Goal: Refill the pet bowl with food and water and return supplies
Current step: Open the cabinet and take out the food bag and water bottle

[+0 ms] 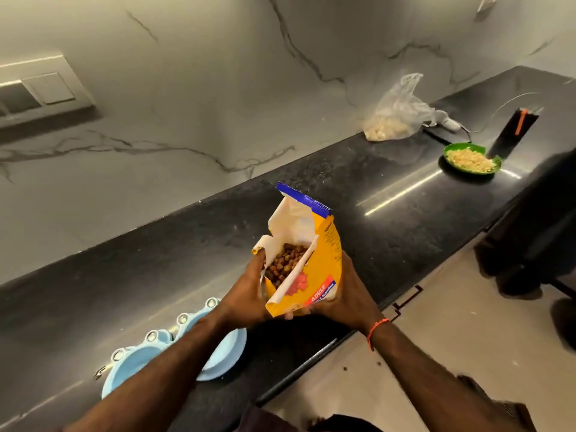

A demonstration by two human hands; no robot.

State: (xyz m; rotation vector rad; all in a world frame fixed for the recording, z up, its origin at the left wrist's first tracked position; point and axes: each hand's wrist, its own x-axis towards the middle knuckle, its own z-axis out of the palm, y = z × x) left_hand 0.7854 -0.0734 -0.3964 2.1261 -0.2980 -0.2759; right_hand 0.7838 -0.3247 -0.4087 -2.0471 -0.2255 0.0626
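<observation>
Both hands, left hand [249, 294] and right hand [346, 294], grip the open yellow paper food bag [314, 260] of round brown kibble [285, 263] above the speckled black worktop [389, 213], beside the pale-blue plastic pet bowl [227, 347].

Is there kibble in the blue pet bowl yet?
No, the visible parts of the blue pet bowl look bare; the kibble is in the open bag.

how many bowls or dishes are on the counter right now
2. A light blue pet bowl sits at the counter's near edge, partly hidden under the left forearm. A green dish of pale food sits far right. More could lie outside the view.
</observation>
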